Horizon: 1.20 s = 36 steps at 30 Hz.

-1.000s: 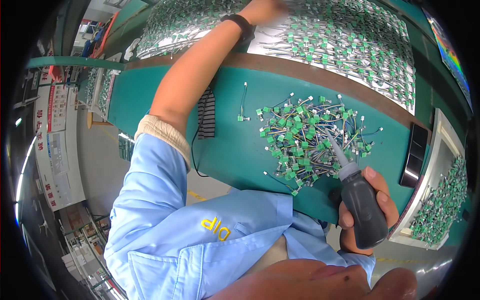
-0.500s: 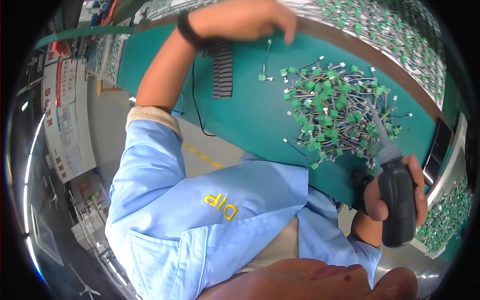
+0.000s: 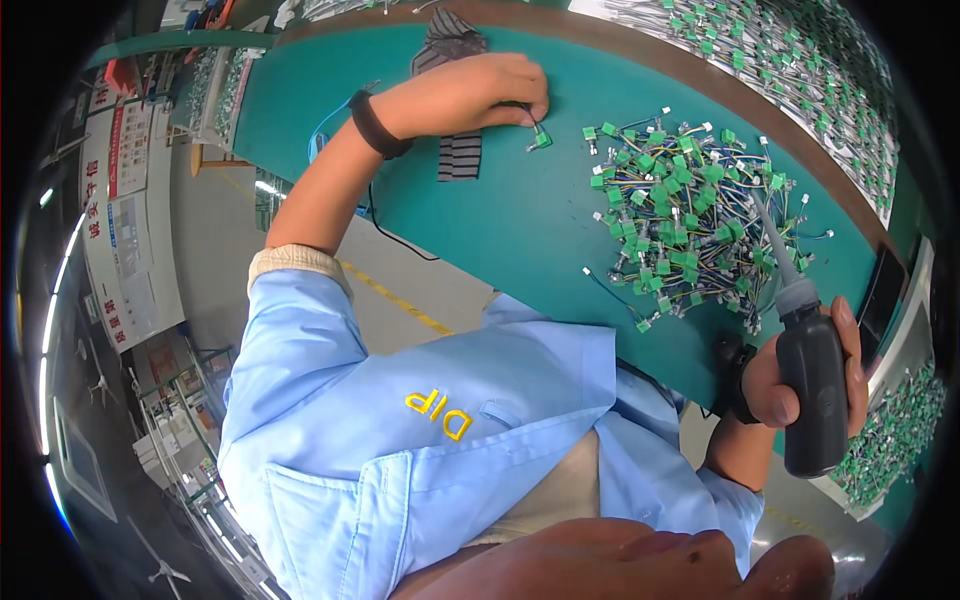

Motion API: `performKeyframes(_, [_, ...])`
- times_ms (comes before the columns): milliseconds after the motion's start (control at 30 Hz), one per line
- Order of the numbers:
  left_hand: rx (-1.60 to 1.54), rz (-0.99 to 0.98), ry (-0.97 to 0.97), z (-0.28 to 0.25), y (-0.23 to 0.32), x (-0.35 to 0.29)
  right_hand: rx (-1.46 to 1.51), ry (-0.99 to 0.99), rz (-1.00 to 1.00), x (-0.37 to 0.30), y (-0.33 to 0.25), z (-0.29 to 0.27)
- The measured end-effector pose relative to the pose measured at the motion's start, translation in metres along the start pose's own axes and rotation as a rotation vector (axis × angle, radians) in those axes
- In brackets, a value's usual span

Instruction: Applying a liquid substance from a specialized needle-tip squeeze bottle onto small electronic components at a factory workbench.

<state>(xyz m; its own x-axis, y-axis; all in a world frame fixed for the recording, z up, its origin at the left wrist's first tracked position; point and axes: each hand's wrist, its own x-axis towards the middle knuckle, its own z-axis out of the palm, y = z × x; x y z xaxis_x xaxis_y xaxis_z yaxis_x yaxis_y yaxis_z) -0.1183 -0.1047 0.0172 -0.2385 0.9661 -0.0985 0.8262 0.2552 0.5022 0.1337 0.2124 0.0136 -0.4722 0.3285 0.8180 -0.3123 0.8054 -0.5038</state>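
Now a lone wired piece (image 3: pixel 541 137), a small green block with white ends and a short dark lead, sits at the fingertips of the left hand (image 3: pixel 515 88), over the bare green table (image 3: pixel 500 240) left of the main pile. The fingers are curled and pressed together, apparently pinching its lead; the exact contact is hidden under the knuckles. Half a second ago this piece lay loose below the passing hand, and before that the hand was beyond the table's far ledge. It is therefore singled out and under control, apart from the others.

Just to the right lies the pile (image 3: pixel 690 220) of similar green parts with tangled leads. The right hand (image 3: pixel 768 388) wraps a black squeeze bottle (image 3: pixel 812 400), its grey nozzle (image 3: pixel 780 240) pointing over the pile; whether the tip touches anything, I cannot tell. That grip is unchanged.

Further out, a striped cloth (image 3: pixel 460 157) lies partly behind the left wrist, and a dark phone-like slab (image 3: pixel 882 305) lies beside the right fingers. More wired parts (image 3: pixel 790 90) spread beyond the brown ledge (image 3: pixel 830 170).

As for writing, the light-blue jacket (image 3: pixel 330 400) carries yellow embroidered letters, upside down in this view, and a pale wall board (image 3: pixel 130 280) bears red characters. I make out no label on the bottle.
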Motion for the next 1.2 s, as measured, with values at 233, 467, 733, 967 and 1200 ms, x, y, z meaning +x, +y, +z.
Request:
performKeyframes(233, [0.107, -0.129, 0.089, -0.007, 0.026, 0.003, -0.011, -0.031, -0.019, 0.002, 0.003, -0.002])
performKeyframes(467, [-1.174, -0.336, 0.281, 0.007, 0.102, 0.050, -0.010, 0.135, -0.107, 0.005, 0.014, 0.007])
performKeyframes(733, [-1.797, -0.271, 0.272, 0.071, 0.150, 0.086, 0.417, -0.009, 0.081, 0.002, 0.005, 0.020])
performKeyframes(967, [-1.708, -0.157, 0.406, 0.084, 0.161, 0.087, 0.550, -0.232, 0.134, 0.006, 0.007, 0.020])
performKeyframes(1200, [-1.638, -0.232, 0.253, 0.075, 0.160, 0.082, 0.627, -0.276, 0.167, 0.004, 0.005, 0.027])
